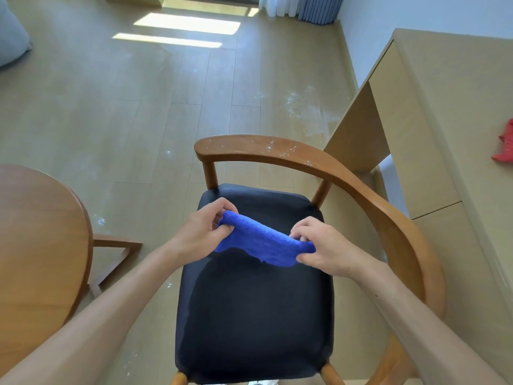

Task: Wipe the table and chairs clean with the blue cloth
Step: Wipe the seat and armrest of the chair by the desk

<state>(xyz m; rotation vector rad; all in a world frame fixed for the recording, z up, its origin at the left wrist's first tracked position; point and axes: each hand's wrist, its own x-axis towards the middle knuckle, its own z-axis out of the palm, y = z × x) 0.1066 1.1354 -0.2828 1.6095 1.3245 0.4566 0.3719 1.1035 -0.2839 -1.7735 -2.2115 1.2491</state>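
Blue cloth (263, 241) bunched between both hands (201, 227), its ends seemingly hidden.

Two bare forearms enter from the lower corners of the frame and converge toward its centre; the left hand (204, 227) sits just left of centre, back turned up, fingers curled and pinching one end of the blue cloth (263, 240); the right hand (326, 247) lies slightly lower and right of centre, fingers (301, 232) bent, thumb below, gripping the other end; the hands stay apart, wrists roughly straight.
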